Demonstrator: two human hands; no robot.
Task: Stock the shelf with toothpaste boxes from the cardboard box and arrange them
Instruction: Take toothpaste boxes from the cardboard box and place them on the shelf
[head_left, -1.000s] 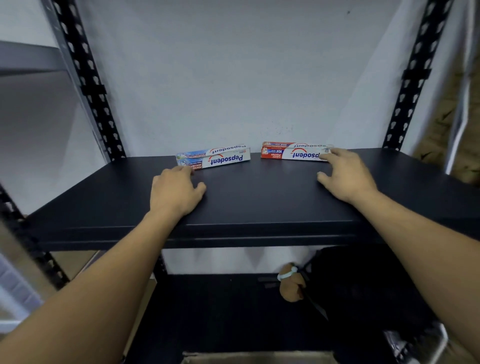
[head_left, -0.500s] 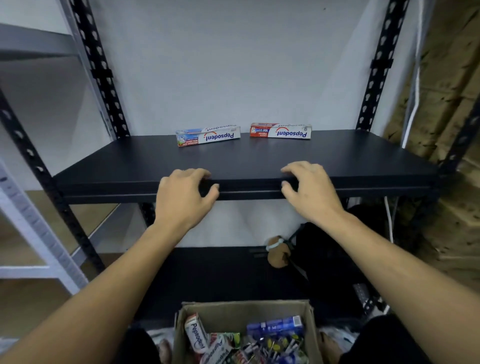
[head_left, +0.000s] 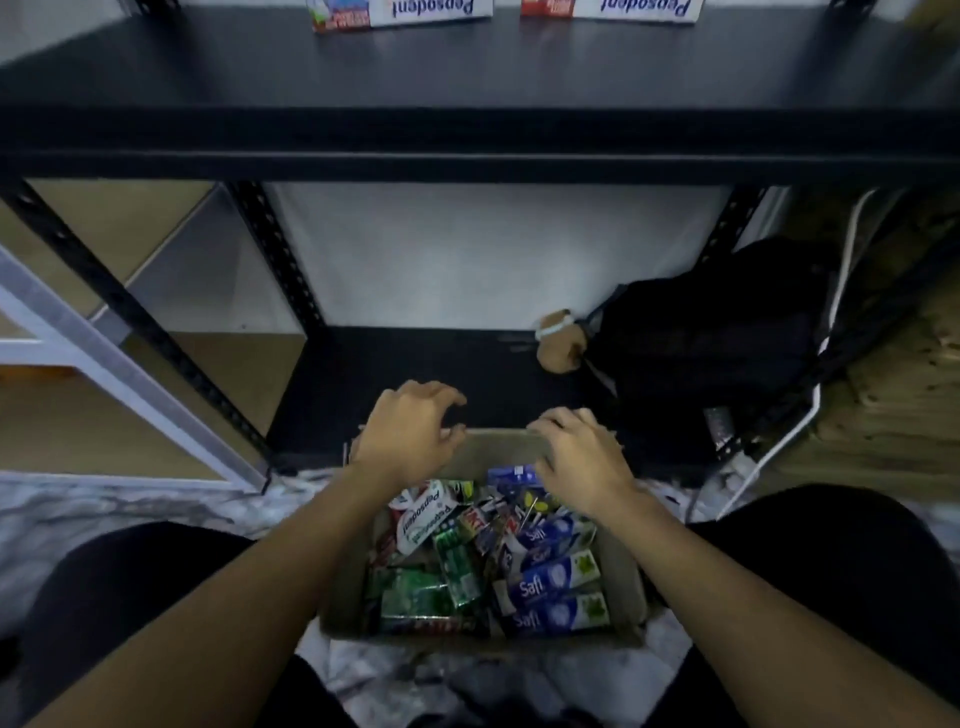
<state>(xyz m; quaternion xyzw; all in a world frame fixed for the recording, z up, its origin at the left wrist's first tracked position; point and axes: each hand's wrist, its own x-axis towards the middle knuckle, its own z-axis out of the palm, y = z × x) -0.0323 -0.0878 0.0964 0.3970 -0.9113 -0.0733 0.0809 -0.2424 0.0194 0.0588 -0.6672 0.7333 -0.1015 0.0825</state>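
Two hands (head_left: 410, 434) (head_left: 584, 460) above cardboard box (head_left: 498, 449)

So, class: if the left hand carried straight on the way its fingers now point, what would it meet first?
Probably the far wall of the cardboard box: the left hand hovers by it, fingers curving forward and down. Depth is unclear.

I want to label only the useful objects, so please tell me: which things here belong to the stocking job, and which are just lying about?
Job: black shelf; two Pepsodent boxes on it; cardboard box; toothpaste boxes inside; left hand and right hand above it.
Lying about: black bag on the lower shelf; small brown plush toy beside it.
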